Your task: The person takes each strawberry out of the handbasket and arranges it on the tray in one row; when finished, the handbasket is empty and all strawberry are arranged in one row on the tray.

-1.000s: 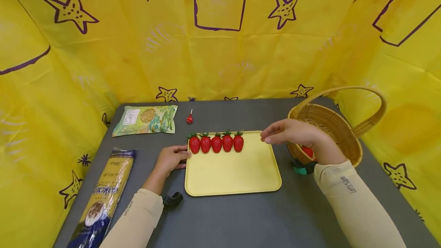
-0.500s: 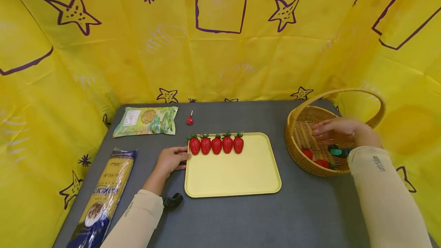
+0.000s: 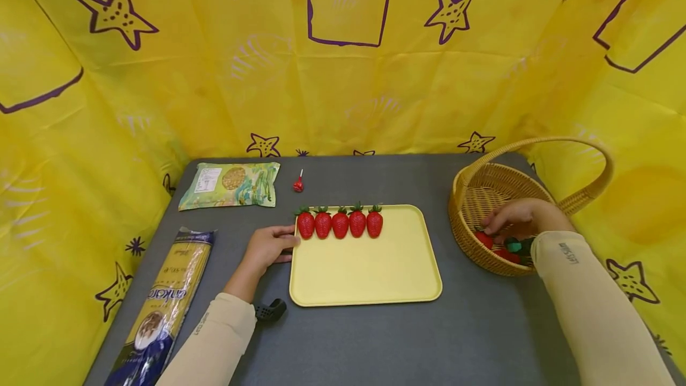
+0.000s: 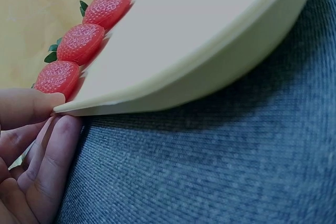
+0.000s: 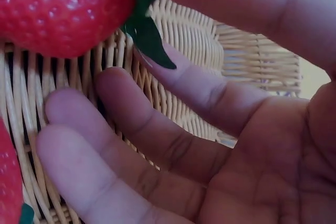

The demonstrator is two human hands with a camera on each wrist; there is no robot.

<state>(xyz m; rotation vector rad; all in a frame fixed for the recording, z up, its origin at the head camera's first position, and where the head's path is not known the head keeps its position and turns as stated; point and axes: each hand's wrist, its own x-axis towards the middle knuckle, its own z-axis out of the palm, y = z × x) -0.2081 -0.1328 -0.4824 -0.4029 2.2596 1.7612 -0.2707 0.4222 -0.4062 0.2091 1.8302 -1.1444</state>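
My left hand (image 3: 268, 248) grips the left edge of a pale yellow tray (image 3: 370, 273), thumb on the rim and fingers beneath it, as the left wrist view shows. Along the tray's far edge lies a row of several red strawberries (image 3: 340, 225), leaves pointing away. Down inside a wicker basket (image 3: 477, 195), my right hand (image 3: 522, 216) has thumb and index finger around the leafy cap of a strawberry (image 5: 68, 11); its other fingers are spread by the wicker. Another strawberry (image 5: 8, 177) lies beside it in the basket.
A green patterned food bag (image 3: 230, 185) and a red lollipop (image 3: 298, 184) lie at the back left of the grey table (image 3: 375, 344). A long pasta packet (image 3: 166, 302) runs down the left side. The basket's tall handle (image 3: 602, 177) arches over its right side.
My right hand has gone from above the tray's far right corner into the basket, then down to a strawberry there. The left hand stays on the tray's edge.
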